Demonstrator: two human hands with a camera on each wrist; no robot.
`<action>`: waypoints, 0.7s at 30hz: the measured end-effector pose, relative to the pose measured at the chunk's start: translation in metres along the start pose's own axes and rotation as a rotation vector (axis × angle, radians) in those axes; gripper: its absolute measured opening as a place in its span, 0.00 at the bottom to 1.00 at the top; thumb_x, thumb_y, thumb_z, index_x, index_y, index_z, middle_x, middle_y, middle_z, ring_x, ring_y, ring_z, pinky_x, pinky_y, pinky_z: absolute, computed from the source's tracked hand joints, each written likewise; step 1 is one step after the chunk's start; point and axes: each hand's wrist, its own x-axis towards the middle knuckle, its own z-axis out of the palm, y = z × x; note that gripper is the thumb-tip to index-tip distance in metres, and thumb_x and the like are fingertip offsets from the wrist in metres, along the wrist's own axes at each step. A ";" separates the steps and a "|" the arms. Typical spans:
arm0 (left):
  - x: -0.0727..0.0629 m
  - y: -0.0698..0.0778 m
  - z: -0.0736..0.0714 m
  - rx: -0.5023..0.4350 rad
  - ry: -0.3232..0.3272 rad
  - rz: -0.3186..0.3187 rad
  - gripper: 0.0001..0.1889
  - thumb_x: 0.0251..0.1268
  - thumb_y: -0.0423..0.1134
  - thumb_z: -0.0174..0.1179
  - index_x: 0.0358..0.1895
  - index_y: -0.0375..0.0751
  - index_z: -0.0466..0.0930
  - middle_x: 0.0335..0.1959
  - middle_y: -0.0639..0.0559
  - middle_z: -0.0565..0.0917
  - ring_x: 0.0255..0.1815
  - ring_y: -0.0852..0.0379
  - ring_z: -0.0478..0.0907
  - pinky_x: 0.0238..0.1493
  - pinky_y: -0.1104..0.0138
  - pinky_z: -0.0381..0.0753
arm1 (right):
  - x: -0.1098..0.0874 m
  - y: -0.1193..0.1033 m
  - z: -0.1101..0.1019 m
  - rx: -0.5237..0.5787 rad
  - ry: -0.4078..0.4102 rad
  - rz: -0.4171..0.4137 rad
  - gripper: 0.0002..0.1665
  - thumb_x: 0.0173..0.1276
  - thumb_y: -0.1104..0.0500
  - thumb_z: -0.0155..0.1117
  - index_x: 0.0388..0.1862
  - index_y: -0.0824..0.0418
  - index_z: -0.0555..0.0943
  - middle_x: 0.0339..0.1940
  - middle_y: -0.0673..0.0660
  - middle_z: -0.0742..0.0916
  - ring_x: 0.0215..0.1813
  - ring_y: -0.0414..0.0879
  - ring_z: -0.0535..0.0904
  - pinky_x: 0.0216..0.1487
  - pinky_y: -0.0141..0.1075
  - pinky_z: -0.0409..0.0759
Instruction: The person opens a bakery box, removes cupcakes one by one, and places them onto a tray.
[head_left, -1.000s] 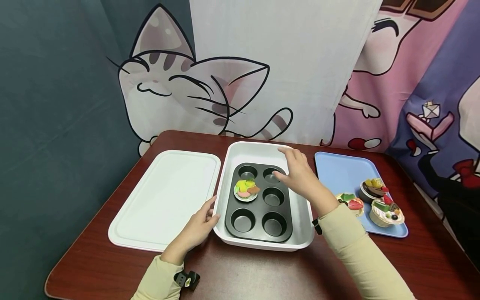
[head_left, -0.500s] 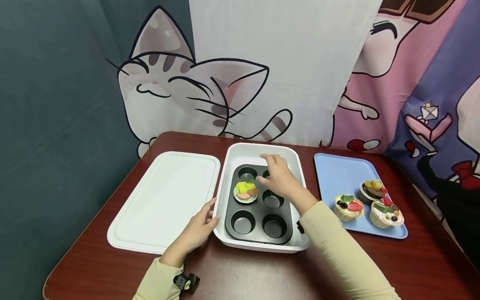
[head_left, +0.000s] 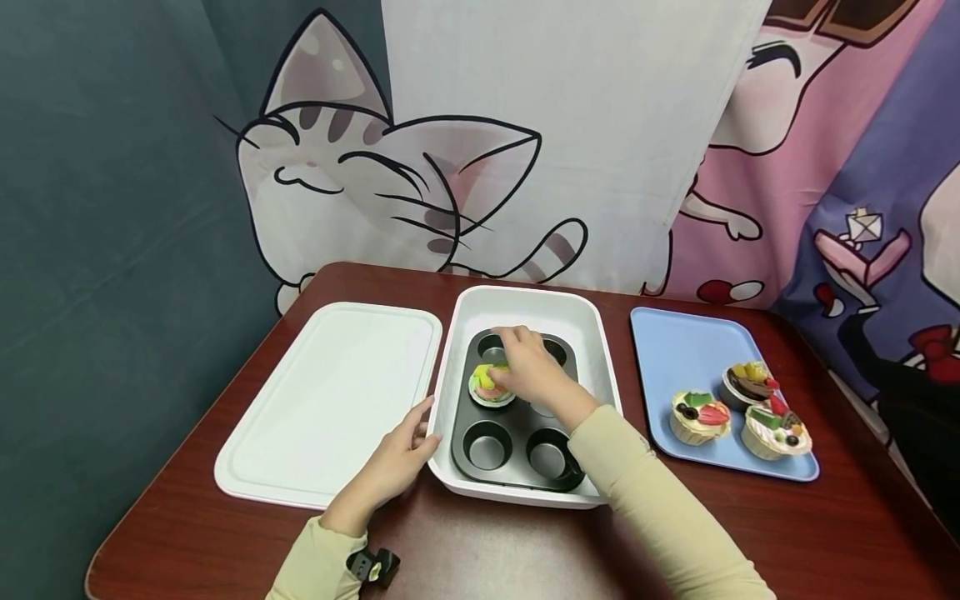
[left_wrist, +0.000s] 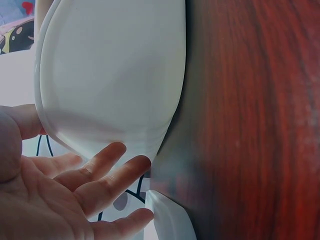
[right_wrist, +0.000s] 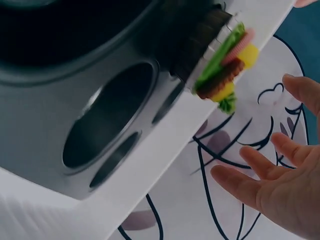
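A dark grey muffin tin [head_left: 517, 467] lies inside a white rectangular basin [head_left: 512, 497]. In its middle left cup sits a toy cupcake [head_left: 483, 390] with yellow, green, pink and brown toppings. My right hand [head_left: 528, 364] hovers over the tin with fingers spread, thumb and fingertips overlapping the cupcake in the head view. The right wrist view shows this hand [right_wrist: 280, 165] with a gap between it and the cupcake [right_wrist: 225, 62]. My left hand [head_left: 397, 458] holds the basin's left rim, thumb over the edge and fingers along the outer wall [left_wrist: 110, 65].
A white flat board [head_left: 330, 400] lies left of the basin. To the right, a blue tray [head_left: 667, 350] bears three more toy cupcakes, one with a strawberry slice [head_left: 699, 417]. All stand on a reddish-brown table [head_left: 510, 554] against a cartoon-printed curtain [head_left: 600, 167].
My right hand has moved left and nearer across the tin, from its right side to over the cupcake. The left hand stays on the basin rim.
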 end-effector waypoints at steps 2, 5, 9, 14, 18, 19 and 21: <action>0.000 0.000 0.000 0.000 0.001 -0.001 0.28 0.60 0.32 0.50 0.64 0.37 0.55 0.44 0.38 0.76 0.38 0.51 0.77 0.44 0.56 0.71 | 0.001 0.000 0.004 -0.009 -0.016 -0.007 0.37 0.54 0.52 0.63 0.61 0.58 0.63 0.55 0.61 0.69 0.56 0.53 0.61 0.48 0.47 0.68; 0.000 0.000 0.001 0.004 0.004 -0.003 0.28 0.60 0.31 0.50 0.64 0.37 0.54 0.44 0.38 0.76 0.38 0.51 0.78 0.44 0.56 0.71 | 0.002 -0.001 0.011 -0.032 -0.050 -0.037 0.37 0.53 0.51 0.65 0.60 0.59 0.65 0.53 0.62 0.70 0.54 0.54 0.62 0.47 0.47 0.68; 0.000 0.000 0.001 0.007 0.005 -0.004 0.28 0.60 0.31 0.51 0.64 0.38 0.55 0.44 0.39 0.77 0.38 0.51 0.78 0.43 0.57 0.71 | 0.004 0.000 0.022 -0.099 -0.115 -0.090 0.36 0.52 0.49 0.65 0.58 0.60 0.66 0.50 0.62 0.72 0.49 0.53 0.66 0.44 0.44 0.70; 0.001 0.000 0.001 0.004 0.000 -0.003 0.28 0.61 0.32 0.50 0.64 0.38 0.54 0.44 0.39 0.76 0.38 0.51 0.78 0.44 0.56 0.71 | 0.008 0.002 0.033 -0.153 -0.189 -0.118 0.37 0.48 0.48 0.67 0.56 0.59 0.68 0.46 0.60 0.73 0.44 0.51 0.68 0.42 0.40 0.70; 0.001 -0.001 0.001 -0.001 -0.003 0.001 0.28 0.61 0.32 0.51 0.64 0.39 0.55 0.44 0.39 0.76 0.38 0.52 0.78 0.43 0.57 0.71 | 0.011 0.002 0.035 -0.156 -0.208 -0.134 0.37 0.46 0.51 0.69 0.55 0.60 0.68 0.45 0.61 0.73 0.44 0.52 0.69 0.44 0.41 0.69; 0.001 -0.001 0.001 -0.002 -0.003 0.000 0.28 0.61 0.32 0.51 0.64 0.39 0.55 0.44 0.39 0.76 0.38 0.52 0.78 0.43 0.57 0.71 | 0.012 0.002 0.035 -0.160 -0.211 -0.142 0.36 0.46 0.52 0.68 0.55 0.61 0.69 0.45 0.61 0.73 0.44 0.53 0.68 0.44 0.41 0.68; 0.001 -0.001 0.001 -0.006 -0.003 0.000 0.28 0.61 0.33 0.51 0.64 0.39 0.55 0.44 0.39 0.76 0.38 0.52 0.77 0.43 0.57 0.71 | 0.014 0.001 0.036 -0.169 -0.222 -0.142 0.35 0.46 0.54 0.68 0.55 0.60 0.70 0.45 0.61 0.73 0.43 0.53 0.68 0.44 0.42 0.68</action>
